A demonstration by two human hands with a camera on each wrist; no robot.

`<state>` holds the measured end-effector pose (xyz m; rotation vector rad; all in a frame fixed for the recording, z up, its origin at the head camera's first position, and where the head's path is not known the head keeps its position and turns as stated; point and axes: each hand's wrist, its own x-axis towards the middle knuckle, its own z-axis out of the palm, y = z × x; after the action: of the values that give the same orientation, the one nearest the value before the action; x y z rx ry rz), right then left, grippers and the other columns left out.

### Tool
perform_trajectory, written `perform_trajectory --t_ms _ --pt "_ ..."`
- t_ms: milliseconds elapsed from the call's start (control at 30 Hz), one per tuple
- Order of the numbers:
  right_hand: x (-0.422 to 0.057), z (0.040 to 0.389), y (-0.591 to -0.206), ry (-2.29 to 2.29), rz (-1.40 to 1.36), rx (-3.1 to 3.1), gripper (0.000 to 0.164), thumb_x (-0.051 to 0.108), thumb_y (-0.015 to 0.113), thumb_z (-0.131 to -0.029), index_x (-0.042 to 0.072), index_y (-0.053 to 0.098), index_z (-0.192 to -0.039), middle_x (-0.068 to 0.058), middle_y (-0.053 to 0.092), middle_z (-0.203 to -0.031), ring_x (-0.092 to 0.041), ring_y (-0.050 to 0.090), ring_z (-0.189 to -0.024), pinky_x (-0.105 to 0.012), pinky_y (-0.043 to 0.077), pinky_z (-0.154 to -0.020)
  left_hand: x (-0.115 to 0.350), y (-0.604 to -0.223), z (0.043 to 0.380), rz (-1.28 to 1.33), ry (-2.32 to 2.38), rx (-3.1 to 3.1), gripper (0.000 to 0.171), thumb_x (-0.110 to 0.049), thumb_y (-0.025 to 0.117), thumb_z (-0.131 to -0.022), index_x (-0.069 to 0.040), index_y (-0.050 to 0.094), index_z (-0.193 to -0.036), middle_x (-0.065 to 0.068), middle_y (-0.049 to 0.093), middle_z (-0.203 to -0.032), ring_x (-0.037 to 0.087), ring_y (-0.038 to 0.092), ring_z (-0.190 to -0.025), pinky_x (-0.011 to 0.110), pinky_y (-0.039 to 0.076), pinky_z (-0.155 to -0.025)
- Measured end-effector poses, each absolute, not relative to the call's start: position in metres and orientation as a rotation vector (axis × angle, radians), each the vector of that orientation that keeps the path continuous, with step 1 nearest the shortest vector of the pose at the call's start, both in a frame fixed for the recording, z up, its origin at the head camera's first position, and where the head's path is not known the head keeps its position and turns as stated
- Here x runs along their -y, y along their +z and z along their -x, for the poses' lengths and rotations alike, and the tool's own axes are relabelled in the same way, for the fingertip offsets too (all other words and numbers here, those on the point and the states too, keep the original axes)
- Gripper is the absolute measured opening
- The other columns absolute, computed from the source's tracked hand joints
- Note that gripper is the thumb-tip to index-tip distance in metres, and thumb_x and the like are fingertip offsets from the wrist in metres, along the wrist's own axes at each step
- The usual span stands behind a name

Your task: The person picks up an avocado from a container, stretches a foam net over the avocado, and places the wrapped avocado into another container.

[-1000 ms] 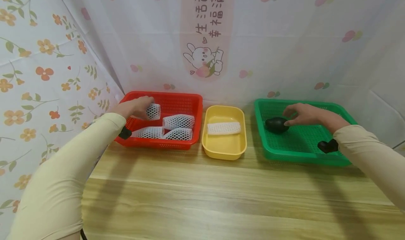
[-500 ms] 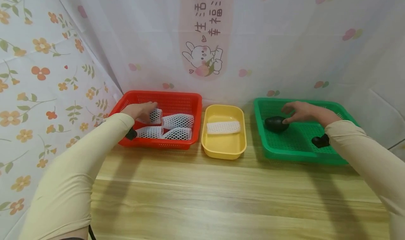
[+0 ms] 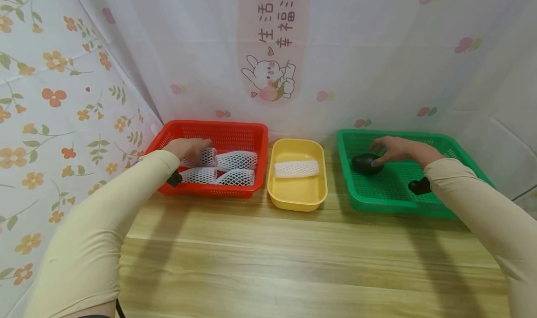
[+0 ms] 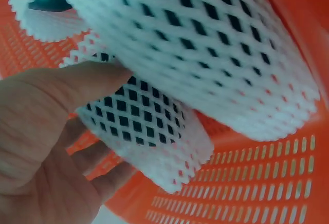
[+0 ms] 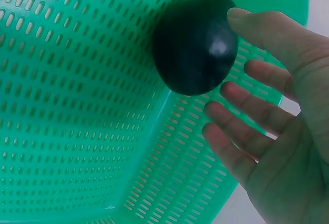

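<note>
My left hand [image 3: 189, 149] is in the red basket [image 3: 218, 193] and holds a dark fruit in a white foam net sleeve [image 4: 141, 113]. In the left wrist view the thumb lies over the sleeve, and the other fingertips are hidden behind it. More netted fruits [image 3: 237, 161] lie beside it. My right hand [image 3: 396, 149] reaches into the green basket [image 3: 402, 207] over a bare dark avocado [image 3: 366, 163]. In the right wrist view its thumb tip meets the edge of the avocado [image 5: 195, 44], while the other fingers are spread and apart from it.
A yellow tray [image 3: 298, 199] stands between the baskets with a flat white foam net sleeve [image 3: 296, 169] in it. All three containers stand on a wooden table [image 3: 293, 262] against a printed cloth curtain [image 3: 361, 66].
My left hand has lowered the netted fruit to the others in the red basket. The right hand has shifted slightly left over the avocado, which stays in place.
</note>
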<state>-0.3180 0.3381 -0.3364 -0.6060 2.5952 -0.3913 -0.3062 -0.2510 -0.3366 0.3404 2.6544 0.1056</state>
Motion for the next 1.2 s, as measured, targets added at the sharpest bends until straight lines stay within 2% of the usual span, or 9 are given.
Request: perform_trajectory --t_ms 233,300,400,500,700,900,1033,1133,1200 --pt "-0.340 0.323 -0.342 -0.381 0.604 -2.585 0.064 0.025 0.077 -0.093 -0.013 0.048 -0.135 -0.037 0.054 -0.127 -0.056 0.049 -0.119 -0.062 0.048 -0.087 0.240 -0.324 0.307 -0.467 0.087 -2.682 0.075 -0.007 0.081 -0.084 -0.002 0.041 -0.148 0.024 0.048 -0.144 0.043 0.044 -0.132 0.061 0.035 -0.108" --pt "-0.340 0.324 -0.343 -0.381 0.605 -2.585 0.063 0.025 0.076 -0.093 -0.013 0.049 -0.135 -0.037 0.054 -0.127 -0.056 0.049 -0.119 -0.062 0.048 -0.087 0.229 -0.321 0.305 -0.505 0.093 -2.721 0.079 -0.009 0.080 -0.085 -0.003 0.038 -0.151 0.024 0.044 -0.149 0.043 0.041 -0.134 0.060 0.034 -0.109" --pt "-0.340 0.325 -0.343 -0.384 0.600 -2.580 0.063 0.024 0.077 -0.093 -0.013 0.048 -0.135 -0.038 0.053 -0.128 -0.057 0.048 -0.119 -0.063 0.048 -0.087 0.200 -0.316 0.296 -0.589 0.082 -2.781 0.081 -0.010 0.079 -0.085 -0.005 0.036 -0.154 0.021 0.041 -0.151 0.041 0.040 -0.135 0.058 0.036 -0.109" --pt "-0.339 0.325 -0.344 -0.387 0.598 -2.564 0.066 0.024 0.077 -0.092 -0.014 0.047 -0.136 -0.040 0.051 -0.128 -0.059 0.046 -0.120 -0.063 0.047 -0.088 0.163 -0.313 0.281 -0.728 0.040 -2.815 0.077 -0.012 0.078 -0.084 -0.009 0.040 -0.151 0.015 0.044 -0.148 0.036 0.043 -0.131 0.054 0.038 -0.108" --pt "-0.335 0.327 -0.348 -0.367 0.620 -2.544 0.070 0.027 0.079 -0.091 -0.015 0.046 -0.137 -0.041 0.049 -0.129 -0.060 0.045 -0.121 -0.065 0.046 -0.090 0.094 -0.312 0.241 -1.086 -0.099 -2.654 0.064 -0.026 0.068 -0.093 -0.011 0.044 -0.149 0.009 0.047 -0.144 0.029 0.046 -0.128 0.044 0.040 -0.108" --pt "-0.334 0.331 -0.352 -0.345 0.599 -2.529 0.070 0.027 0.078 -0.091 -0.013 0.046 -0.138 -0.043 0.046 -0.132 -0.060 0.044 -0.122 -0.065 0.045 -0.090 0.044 -0.322 0.212 -1.283 -0.287 -2.389 0.062 -0.034 0.067 -0.099 -0.007 0.044 -0.150 0.010 0.055 -0.141 0.023 0.053 -0.124 0.035 0.042 -0.106" --pt "-0.332 0.332 -0.354 -0.342 0.602 -2.521 0.070 0.025 0.079 -0.091 -0.013 0.045 -0.139 -0.042 0.047 -0.132 -0.059 0.045 -0.121 -0.064 0.046 -0.090 0.028 -0.328 0.204 -1.300 -0.366 -2.277 0.051 -0.027 0.067 -0.099 -0.006 0.051 -0.142 0.006 0.063 -0.121 0.019 0.057 -0.108 0.030 0.046 -0.096" --pt "-0.330 0.334 -0.358 -0.328 0.601 -2.526 0.071 0.023 0.079 -0.090 -0.013 0.044 -0.140 -0.041 0.047 -0.132 -0.058 0.046 -0.121 -0.064 0.046 -0.089 0.024 -0.330 0.201 -1.303 -0.381 -2.264 0.037 -0.020 0.066 -0.099 -0.007 0.058 -0.134 0.001 0.061 -0.103 0.018 0.055 -0.094 0.028 0.047 -0.085" --pt "-0.330 0.336 -0.361 -0.320 0.601 -2.531 0.072 0.022 0.081 -0.089 -0.013 0.045 -0.140 -0.040 0.047 -0.132 -0.057 0.047 -0.120 -0.063 0.046 -0.089 0.022 -0.331 0.201 -1.308 -0.383 -2.270 0.031 -0.014 0.063 -0.099 -0.008 0.060 -0.130 0.000 0.058 -0.098 0.018 0.054 -0.090 0.028 0.046 -0.081"
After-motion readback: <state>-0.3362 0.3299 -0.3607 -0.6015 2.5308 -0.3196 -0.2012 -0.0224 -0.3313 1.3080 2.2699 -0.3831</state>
